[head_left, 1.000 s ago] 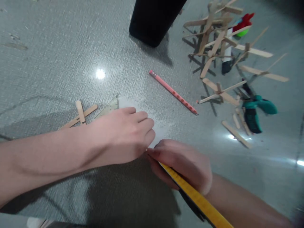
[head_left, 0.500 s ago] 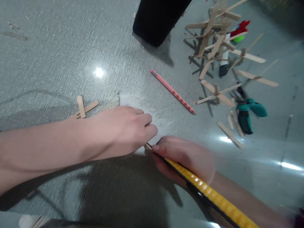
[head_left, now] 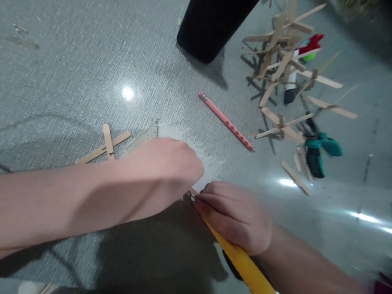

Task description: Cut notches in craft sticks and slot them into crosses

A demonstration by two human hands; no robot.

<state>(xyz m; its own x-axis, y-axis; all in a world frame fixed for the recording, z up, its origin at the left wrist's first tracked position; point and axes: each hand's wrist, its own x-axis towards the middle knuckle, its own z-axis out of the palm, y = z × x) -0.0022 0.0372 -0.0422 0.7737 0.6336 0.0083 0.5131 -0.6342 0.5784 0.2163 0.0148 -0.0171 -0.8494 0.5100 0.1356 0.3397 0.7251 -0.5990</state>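
Observation:
My left hand (head_left: 174, 163) is closed, palm down, over the middle of the table. Its fingertips are hidden under it, at a wooden craft stick (head_left: 194, 190) of which only a short end shows. My right hand (head_left: 234, 214) is wrapped round a long yellow and black utility knife (head_left: 241, 263). The knife's metal front end meets the stick beside my left hand, and its back points down to the right. Under my left wrist lies part of a clear ruler-like plate (head_left: 143, 136). Two crossed craft sticks (head_left: 108, 141), one notched, lie behind my left forearm.
A pink pencil (head_left: 226, 121) lies beyond my hands. Behind it stands a black container (head_left: 211, 30). At the right are several joined craft-stick pieces (head_left: 280, 61), a white glue-like tube (head_left: 290, 83), green-handled pliers (head_left: 318, 151) and loose stick pieces (head_left: 295, 177). Pale dust (head_left: 211, 161) covers the table near my hands.
My right hand has turned over the knife, so its flat yellow side shows instead of the ribbed edge. My left hand has rolled, hiding its fingers more. The view has shifted slightly.

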